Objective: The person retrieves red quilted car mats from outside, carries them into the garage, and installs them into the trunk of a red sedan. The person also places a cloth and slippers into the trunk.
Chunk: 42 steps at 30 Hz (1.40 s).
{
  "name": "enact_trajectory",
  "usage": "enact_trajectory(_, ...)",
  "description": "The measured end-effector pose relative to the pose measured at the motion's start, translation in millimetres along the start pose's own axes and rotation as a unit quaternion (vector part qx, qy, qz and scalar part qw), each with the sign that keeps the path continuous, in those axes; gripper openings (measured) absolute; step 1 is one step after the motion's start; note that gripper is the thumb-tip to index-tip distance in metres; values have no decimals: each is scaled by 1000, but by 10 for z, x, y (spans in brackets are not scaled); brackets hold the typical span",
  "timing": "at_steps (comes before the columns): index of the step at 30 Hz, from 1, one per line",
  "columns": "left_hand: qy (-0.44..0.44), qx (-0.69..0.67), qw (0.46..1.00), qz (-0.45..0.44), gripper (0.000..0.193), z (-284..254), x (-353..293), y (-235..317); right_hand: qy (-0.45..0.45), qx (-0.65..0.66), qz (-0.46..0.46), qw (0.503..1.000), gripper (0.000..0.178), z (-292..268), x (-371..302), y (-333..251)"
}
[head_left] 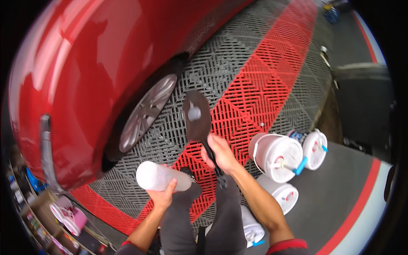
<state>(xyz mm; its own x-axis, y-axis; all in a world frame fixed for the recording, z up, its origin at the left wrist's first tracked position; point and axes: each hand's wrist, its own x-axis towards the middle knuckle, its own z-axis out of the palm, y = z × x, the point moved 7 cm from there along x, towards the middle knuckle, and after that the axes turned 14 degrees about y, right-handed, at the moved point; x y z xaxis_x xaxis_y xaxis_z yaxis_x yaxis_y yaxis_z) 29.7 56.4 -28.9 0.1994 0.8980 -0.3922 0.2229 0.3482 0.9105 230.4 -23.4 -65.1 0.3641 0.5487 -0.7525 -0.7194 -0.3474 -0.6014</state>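
Observation:
My left hand [163, 195] is wrapped round a white, cloudy bottle [165, 177], tilted with its wide round end toward the left. In my right hand [222, 154] is the black handle of a paddle-like tool [199, 125]. Its dark brown, oval head points away from me, with a pale grey patch near the middle. Whether that patch is part of the tool or something on it, I cannot tell. Both things are held apart, over the floor beside the front wheel [148, 112] of a red car [106, 55].
Several white buckets with lids [280, 159] stand at the right, some with blue-tipped fittings. Grey and red grid tiles [255, 91] cover the floor. A shelf [40, 208] with small items and a pink container [73, 219] are at the lower left. A dark panel [363, 106] stands far right.

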Motion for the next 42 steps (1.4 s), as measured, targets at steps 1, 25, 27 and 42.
enact_trajectory(1, 14, -43, 998, 52, 58, 337, 370, -232, -16, -8, -63, 998, 40, -19, 616, -215)
enact_trajectory(25, 304, -74, 918, 243, 73, -900, 784, -2335, 114, -92, -282, 948, 30, 147, 3962, -5)
enact_trajectory(27, 347, -97, 899, 249, 70, -918, 681, -2193, 57, -93, -378, 919, 41, 351, 3502, -152)
enact_trajectory(42, 477, -128, 802, 336, 59, -1332, 427, -1668, -163, -294, -698, 633, 48, 1870, 1563, 363)
